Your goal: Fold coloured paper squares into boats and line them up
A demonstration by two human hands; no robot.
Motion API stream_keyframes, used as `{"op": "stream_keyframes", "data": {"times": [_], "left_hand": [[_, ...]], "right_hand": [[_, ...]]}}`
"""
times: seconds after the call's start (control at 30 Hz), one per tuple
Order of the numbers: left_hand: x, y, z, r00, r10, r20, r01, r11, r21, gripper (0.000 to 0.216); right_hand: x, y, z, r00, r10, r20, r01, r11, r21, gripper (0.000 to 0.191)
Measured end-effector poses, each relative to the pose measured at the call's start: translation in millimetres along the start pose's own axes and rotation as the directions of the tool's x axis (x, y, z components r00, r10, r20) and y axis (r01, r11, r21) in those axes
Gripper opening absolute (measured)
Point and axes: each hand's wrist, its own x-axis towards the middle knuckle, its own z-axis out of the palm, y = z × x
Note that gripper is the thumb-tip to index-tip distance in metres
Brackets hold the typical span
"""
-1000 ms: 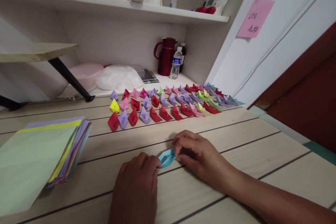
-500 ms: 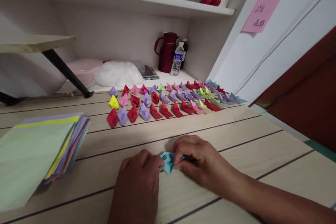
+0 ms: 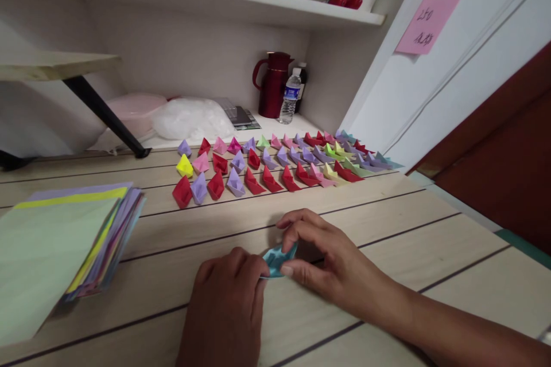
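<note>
Head view. Your left hand [image 3: 226, 304] and right hand [image 3: 331, 264] meet low over the desk [image 3: 387, 223], near its front, each closed in a fingertip pinch on one end of the small light-blue paper fold [image 3: 278, 259]. The fold sits between the two hands, just above or touching the wood; which of the two cannot be told.

Handling, as judged from the grip: the piece is small and thin, so pinch at the creases and not across the open middle. Pull the two ends apart evenly, and let the desk carry the underside so the paper does not twist or tear at a corner.

Room for moving: beyond the hands lies a bare strip of desk, then three rows of finished paper boats [image 3: 275, 169] in red, purple, pink, yellow and green, standing close together. They are light, and a sleeve or knuckle would probably scatter them.

To your left, well apart, a stack of coloured paper sheets [image 3: 64, 241] overhangs toward you. To your right the desk runs bare to its edge [image 3: 482, 223]. A red jug [image 3: 272, 83] and a water bottle [image 3: 290, 97] stand far back by the wall, clear of your reach.
</note>
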Motion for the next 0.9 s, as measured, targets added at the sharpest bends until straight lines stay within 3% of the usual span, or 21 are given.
{"op": "stream_keyframes", "data": {"times": [0.1,0.27,0.67,0.8,0.9], "left_hand": [[-0.9,1.5,-0.1,1.000,0.024,0.006,-0.024,0.999,0.025,0.021],[-4.5,1.5,0.0,0.998,0.032,0.060,-0.036,0.998,0.059,0.033],[-6.7,5.0,4.0,0.997,0.081,-0.007,-0.081,0.995,0.052,0.036],[-6.7,13.0,6.3,0.996,-0.015,-0.086,0.018,0.999,0.033,0.033],[-5.5,17.2,6.4,0.994,-0.074,-0.081,0.076,0.997,0.020,0.033]], "right_hand": [[0.4,-3.4,-0.1,1.000,0.013,-0.006,-0.013,1.000,0.021,0.014],[-1.1,-1.0,1.9,0.999,0.030,0.018,-0.031,0.999,0.025,0.033],[-3.2,6.5,4.0,1.000,-0.011,0.024,0.014,0.993,-0.115,0.020],[-1.6,4.5,3.1,0.999,-0.041,0.025,0.043,0.992,-0.117,0.016],[-0.5,3.8,2.9,0.996,-0.083,0.040,0.089,0.979,-0.185,0.016]]}}
